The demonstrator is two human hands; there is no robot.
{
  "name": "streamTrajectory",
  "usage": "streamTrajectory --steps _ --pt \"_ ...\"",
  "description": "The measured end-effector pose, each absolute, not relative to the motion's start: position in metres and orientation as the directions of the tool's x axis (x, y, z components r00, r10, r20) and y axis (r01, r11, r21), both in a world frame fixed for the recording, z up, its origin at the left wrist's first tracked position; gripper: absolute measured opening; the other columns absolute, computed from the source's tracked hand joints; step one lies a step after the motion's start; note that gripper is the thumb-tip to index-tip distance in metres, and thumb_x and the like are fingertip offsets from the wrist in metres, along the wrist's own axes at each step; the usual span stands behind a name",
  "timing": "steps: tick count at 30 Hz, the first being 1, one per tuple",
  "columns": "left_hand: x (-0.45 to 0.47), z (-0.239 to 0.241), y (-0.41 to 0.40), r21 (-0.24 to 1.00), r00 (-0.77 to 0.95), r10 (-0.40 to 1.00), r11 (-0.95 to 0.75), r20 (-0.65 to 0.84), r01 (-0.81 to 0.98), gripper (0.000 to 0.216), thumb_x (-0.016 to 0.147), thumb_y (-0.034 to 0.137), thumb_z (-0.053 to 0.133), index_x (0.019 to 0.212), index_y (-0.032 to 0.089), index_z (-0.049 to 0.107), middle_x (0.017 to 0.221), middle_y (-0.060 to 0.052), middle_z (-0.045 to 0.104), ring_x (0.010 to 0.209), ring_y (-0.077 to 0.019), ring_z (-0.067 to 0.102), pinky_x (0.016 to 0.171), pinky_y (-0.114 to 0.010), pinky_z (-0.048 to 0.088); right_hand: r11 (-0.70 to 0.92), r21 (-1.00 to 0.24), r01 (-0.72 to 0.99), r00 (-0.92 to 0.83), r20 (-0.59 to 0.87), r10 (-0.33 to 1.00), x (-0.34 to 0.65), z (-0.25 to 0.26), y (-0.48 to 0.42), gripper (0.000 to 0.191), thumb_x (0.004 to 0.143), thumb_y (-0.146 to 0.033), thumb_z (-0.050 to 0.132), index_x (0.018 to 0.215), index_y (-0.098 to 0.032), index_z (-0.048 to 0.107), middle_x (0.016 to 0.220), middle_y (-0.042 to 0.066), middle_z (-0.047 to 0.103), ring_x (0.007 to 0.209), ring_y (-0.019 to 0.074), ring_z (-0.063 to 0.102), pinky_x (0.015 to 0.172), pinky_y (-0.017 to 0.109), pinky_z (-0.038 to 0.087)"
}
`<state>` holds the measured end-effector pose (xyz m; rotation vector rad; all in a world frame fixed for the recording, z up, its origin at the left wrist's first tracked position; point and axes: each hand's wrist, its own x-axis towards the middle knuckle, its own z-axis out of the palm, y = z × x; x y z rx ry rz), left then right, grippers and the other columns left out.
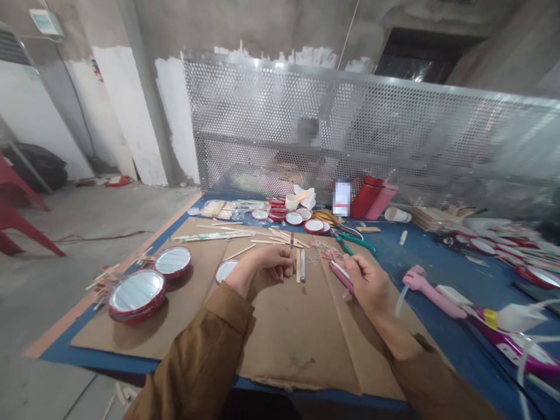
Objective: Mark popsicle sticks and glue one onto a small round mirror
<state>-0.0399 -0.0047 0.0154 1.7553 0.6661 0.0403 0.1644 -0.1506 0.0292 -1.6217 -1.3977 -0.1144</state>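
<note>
My left hand [273, 263] has its fingers closed on a thin, flat wooden stick [291, 240], held upright with its upper part looking brown. Just right of it, another wooden stick [298, 266] and a grey-white pen-like tube [303, 266] lie on the cardboard [297, 344]. My right hand [370, 286] grips a slim pink-and-white pen-like thing [341, 279]; its exact kind is unclear. Partly behind my left wrist lies a round, red-rimmed mirror-like disc [224, 270]. Thin reddish strands [326, 252] are tangled beyond my right hand.
Larger red-rimmed discs [137, 290] with sticks attached lie at left. Green-handled pliers [356, 242], a red bottle [366, 198], a pink bottle [381, 201] and a paper cup [397, 215] are farther back. A pink tool [437, 294] lies right. A perforated metal panel [262, 111] borders the table.
</note>
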Motion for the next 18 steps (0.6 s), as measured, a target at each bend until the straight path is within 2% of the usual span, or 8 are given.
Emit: streamTrajectory --steps 6,11,14,18 --pt "-0.041 0.015 -0.005 0.912 0.839 0.452 -0.116 -0.304 0.393 0.028 0.087 0.040 0.061 0.076 0.015 0.058 0.070 -0.001 0.065 0.053 -0.0087 0.061 0.052 -0.020 0.048 0.124 -0.575 0.808 0.356 0.646 0.675 0.164 0.028 -0.153 0.054 0.091 -0.061 0.044 0.054 -0.022 0.046 0.048 -0.003 0.046 0.049 0.0132 0.045 0.050 0.024 0.034" --pt "-0.039 0.015 -0.003 0.887 0.825 0.453 -0.141 -0.338 0.441 0.026 0.086 0.038 0.063 0.074 0.014 0.061 0.066 -0.002 0.064 0.053 -0.0115 0.062 0.052 -0.022 0.049 0.082 -0.587 0.806 0.404 0.646 0.648 0.169 0.029 -0.150 0.055 0.091 -0.063 0.041 0.052 -0.024 0.040 0.046 -0.002 0.043 0.049 0.0138 0.042 0.052 0.026 0.033" --pt "-0.038 0.013 -0.001 0.886 0.829 0.445 -0.148 -0.338 0.440 0.025 0.085 0.038 0.063 0.076 0.015 0.061 0.066 -0.001 0.065 0.053 -0.0112 0.062 0.053 -0.022 0.049 -0.045 -0.577 0.815 0.457 0.594 0.662 0.184 0.025 -0.143 0.052 0.088 -0.063 0.040 0.058 -0.023 0.051 0.054 0.002 0.055 0.055 0.0168 0.049 0.055 0.028 0.034" --pt "-0.038 0.012 -0.001 0.877 0.823 0.462 -0.173 -0.331 0.449 0.029 0.086 0.041 0.062 0.076 0.015 0.061 0.065 -0.002 0.065 0.053 -0.0101 0.061 0.051 -0.019 0.047 -0.234 -0.481 0.845 0.469 0.454 0.758 0.207 0.017 -0.134 0.036 0.085 -0.051 0.047 0.074 -0.022 0.065 0.072 0.005 0.067 0.065 0.0198 0.056 0.057 0.029 0.033"
